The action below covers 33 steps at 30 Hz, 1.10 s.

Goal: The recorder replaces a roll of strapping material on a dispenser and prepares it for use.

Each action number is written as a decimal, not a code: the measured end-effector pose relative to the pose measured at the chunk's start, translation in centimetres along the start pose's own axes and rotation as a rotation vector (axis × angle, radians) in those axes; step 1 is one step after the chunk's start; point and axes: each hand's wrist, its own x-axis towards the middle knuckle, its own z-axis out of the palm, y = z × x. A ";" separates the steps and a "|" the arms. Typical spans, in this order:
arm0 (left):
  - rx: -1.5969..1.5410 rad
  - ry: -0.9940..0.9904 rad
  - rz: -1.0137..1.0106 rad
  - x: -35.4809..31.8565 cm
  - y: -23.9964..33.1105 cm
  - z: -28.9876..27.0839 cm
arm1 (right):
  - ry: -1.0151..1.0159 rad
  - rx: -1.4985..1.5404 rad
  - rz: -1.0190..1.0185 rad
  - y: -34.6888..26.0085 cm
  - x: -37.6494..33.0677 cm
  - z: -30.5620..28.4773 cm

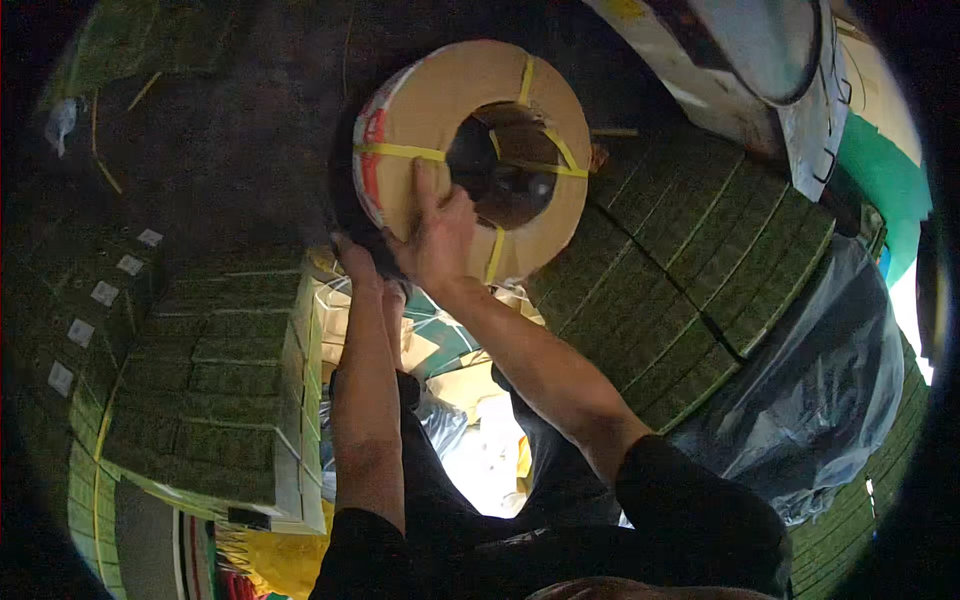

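A large ring-shaped roll (pixel 560 225) with brown cardboard sides is in front of me at the top middle. Yellow straps cross its face, and its left rim shows white and red wrapping. My left hand (pixel 358 266) is at the lower left rim, its fingers partly hidden against the roll's edge. Against the cardboard face, left of the dark centre hole, lies my right hand (pixel 445 238). Its index finger is stretched up near a yellow strap and the thumb is spread to the left; the other fingers are blurred and partly bent.
Strapped stacks of dark green sheets (pixel 690 260) stand to the right, and a similar stack (pixel 200 380) to the left. Clear plastic sheeting (pixel 810 400) drapes at the lower right. Flattened cardboard (pixel 465 385) and plastic lie between my legs. A white machine-like body (pixel 740 60) rises upper right.
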 end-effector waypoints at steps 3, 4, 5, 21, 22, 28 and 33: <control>0.043 -0.037 -0.080 1.5 -0.2 -1.2 | -0.010 -0.036 0.004 -0.3 -0.9 3.6; 0.079 0.015 -0.055 1.4 -0.6 -1.6 | 0.015 0.004 0.010 -0.2 -1.0 4.6; 0.078 0.046 -0.086 1.5 -0.4 -2.0 | 0.037 0.042 0.016 -0.1 -1.0 5.7; 1.353 0.121 0.565 -4.0 5.7 8.9 | 0.398 -0.220 0.108 17.9 5.7 -5.5; 1.325 0.090 0.536 -3.8 5.7 8.7 | 0.224 -0.159 0.142 18.6 6.5 -5.0; 1.233 -0.038 0.713 -1.5 5.1 5.3 | -0.020 -0.172 0.386 17.3 5.1 -3.8; 1.250 -0.037 0.624 -1.2 3.4 3.3 | 0.051 -0.138 0.371 17.0 2.2 -3.1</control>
